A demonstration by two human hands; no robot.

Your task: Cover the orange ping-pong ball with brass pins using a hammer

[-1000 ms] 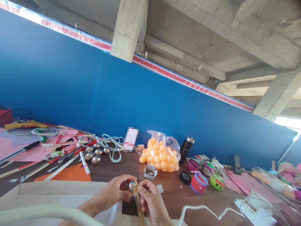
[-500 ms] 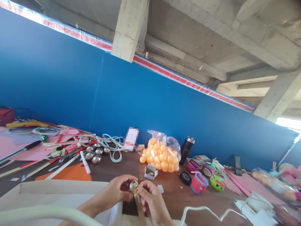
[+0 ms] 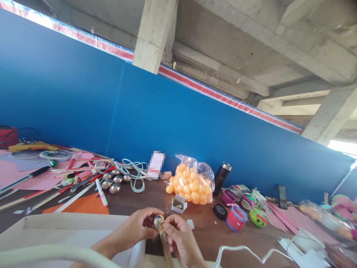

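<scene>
My left hand [image 3: 138, 226] holds an orange ball [image 3: 158, 222], most of whose visible side is covered with shiny metal tack heads. Thumb and forefinger grip it from the left. At its right edge the fingertips of my right hand [image 3: 179, 233] are pinched together; anything between them is too small to make out. Below the ball, a flat wooden stick [image 3: 166, 253] runs down between my hands. Just beyond them stands a small open white box [image 3: 177, 209] of tiny metal pieces. Several silver-covered balls [image 3: 114, 189] lie together farther left.
Behind the box sits a clear bag of orange balls [image 3: 192, 185], with a black bottle [image 3: 222, 178] beside it. Black tape [image 3: 220, 211] and a red-and-blue roll [image 3: 236, 219] lie to the right. A white tray [image 3: 75, 219] is at front left; a blue partition [image 3: 178, 119] closes the back.
Almost nothing differs. The ball seems slightly turned in my left hand, while both hands keep their places.
</scene>
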